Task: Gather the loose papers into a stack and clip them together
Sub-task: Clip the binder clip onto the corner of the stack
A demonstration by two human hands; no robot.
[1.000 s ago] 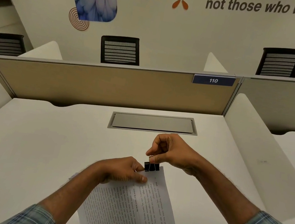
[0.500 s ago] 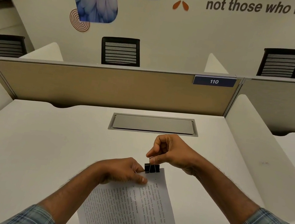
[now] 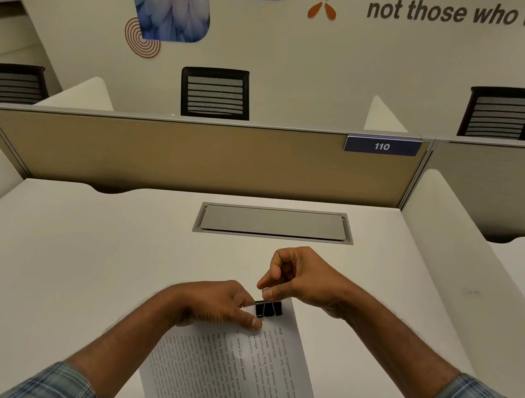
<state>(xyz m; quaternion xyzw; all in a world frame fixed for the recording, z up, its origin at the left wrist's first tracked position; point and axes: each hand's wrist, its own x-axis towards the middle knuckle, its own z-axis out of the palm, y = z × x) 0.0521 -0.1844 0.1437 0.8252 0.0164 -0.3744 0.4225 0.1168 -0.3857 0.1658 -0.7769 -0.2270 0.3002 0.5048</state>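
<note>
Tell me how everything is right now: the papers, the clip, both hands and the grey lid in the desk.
papers: stacked, top edge inside the clip.
clip: clamped on the papers.
left hand: holds the papers beside the clip.
right hand: pinches the clip's handle.
lid: shut, flat in the desk.

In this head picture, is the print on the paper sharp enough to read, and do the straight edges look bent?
Head view: print on the papers shows as lines but is too small and soft to read; the binder clip is crisp; wide-angle distortion makes the chairs and side dividers lean outward; light is soft and even, without glare on the desk.
</note>
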